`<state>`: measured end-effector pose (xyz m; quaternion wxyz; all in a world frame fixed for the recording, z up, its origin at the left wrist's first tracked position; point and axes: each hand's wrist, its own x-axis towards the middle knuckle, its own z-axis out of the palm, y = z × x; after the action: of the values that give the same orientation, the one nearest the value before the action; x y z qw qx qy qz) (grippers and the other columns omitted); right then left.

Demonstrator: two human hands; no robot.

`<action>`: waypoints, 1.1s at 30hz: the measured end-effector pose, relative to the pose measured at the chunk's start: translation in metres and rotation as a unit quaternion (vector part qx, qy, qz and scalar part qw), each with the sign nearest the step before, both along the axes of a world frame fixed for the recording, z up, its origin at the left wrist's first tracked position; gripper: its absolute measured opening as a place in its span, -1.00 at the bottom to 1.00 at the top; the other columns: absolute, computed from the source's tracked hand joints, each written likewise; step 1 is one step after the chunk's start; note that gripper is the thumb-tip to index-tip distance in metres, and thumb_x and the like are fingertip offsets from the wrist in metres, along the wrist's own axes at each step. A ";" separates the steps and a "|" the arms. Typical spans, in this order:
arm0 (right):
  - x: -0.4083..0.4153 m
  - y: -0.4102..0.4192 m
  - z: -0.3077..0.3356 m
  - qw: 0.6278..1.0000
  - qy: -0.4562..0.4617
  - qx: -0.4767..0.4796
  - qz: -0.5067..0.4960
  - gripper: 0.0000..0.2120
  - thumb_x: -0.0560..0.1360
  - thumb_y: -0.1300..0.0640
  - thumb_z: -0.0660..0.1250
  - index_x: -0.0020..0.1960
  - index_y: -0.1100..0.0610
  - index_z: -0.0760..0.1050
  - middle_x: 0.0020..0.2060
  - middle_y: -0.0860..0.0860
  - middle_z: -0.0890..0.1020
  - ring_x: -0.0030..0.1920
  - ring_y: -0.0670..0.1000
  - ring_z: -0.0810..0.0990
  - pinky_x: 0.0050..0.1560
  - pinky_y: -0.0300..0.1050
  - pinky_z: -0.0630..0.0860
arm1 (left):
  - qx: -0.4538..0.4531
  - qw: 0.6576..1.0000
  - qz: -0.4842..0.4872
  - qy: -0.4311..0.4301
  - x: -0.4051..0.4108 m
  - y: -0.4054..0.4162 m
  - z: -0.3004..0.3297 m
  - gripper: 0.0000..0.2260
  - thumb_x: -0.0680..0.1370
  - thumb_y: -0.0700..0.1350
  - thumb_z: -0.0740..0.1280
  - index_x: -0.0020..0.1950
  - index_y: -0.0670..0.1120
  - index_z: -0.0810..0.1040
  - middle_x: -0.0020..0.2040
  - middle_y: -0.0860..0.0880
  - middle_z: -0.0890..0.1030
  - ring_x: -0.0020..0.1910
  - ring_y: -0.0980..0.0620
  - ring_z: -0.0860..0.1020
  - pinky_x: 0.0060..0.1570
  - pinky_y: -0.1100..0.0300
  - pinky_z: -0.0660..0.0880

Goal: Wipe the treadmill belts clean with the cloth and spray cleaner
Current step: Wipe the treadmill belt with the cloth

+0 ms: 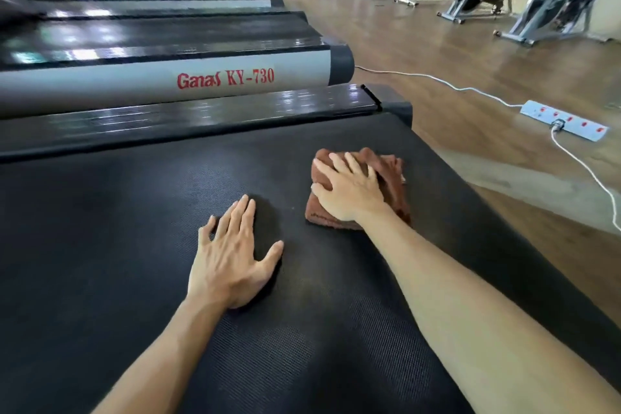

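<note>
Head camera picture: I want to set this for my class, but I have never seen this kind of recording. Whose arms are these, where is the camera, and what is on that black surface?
There is no robot here. The single picture comes from a wide-angle camera worn on a person's head, looking forward and down, so the arms are the wearer's own.

The black textured surface is a treadmill belt. The left hand lies flat on it with straight fingers, holding nothing. The right hand presses spread fingers onto a folded brown cloth lying on the belt.

Beyond it stands a row of further treadmills; the nearest has a grey side rail with red lettering. On the wooden floor to the right lies a white power strip. No spray bottle is visible.
</note>
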<state>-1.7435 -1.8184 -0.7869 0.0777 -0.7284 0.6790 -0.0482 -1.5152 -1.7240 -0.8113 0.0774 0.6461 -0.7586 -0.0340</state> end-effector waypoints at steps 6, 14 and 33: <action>-0.007 0.092 -0.003 0.991 -0.026 -0.016 0.134 -0.41 0.64 -0.33 0.04 0.64 -0.32 0.03 0.65 -0.30 -0.03 0.65 -0.15 -0.18 0.60 0.03 -0.13 | 0.007 0.997 0.066 0.029 -0.004 0.004 0.003 -0.07 0.41 0.34 -0.28 0.67 -0.20 -0.13 0.67 -0.15 -0.18 0.65 -0.04 -0.22 0.61 -0.01 -0.16; 0.034 -0.075 0.001 0.996 0.008 -0.028 -0.083 -0.44 0.73 -0.17 -0.11 0.69 -0.07 0.03 0.68 0.15 -0.02 0.66 0.18 -0.11 0.60 0.32 -0.22 | 0.017 0.998 0.065 0.000 -0.003 -0.001 0.000 -0.08 0.42 0.32 -0.28 0.66 -0.21 -0.12 0.67 -0.17 -0.17 0.65 -0.06 -0.19 0.60 -0.05 -0.11; 0.077 0.048 -0.005 0.982 -0.170 0.021 0.074 -0.50 0.75 -0.05 -0.07 0.68 -0.11 0.08 0.68 -0.14 0.01 0.67 0.01 -0.19 0.60 0.22 -0.24 | 0.023 0.984 0.066 0.165 0.005 -0.006 0.006 -0.20 0.49 0.26 -0.14 0.64 -0.15 0.14 0.66 -0.15 0.09 0.65 -0.10 0.02 0.58 -0.06 -0.04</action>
<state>-1.6670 -1.7703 -0.7918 0.2108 -0.7563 0.6007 -0.1505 -1.5103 -1.7298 -0.8057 0.1886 0.6815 -0.6904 -0.1525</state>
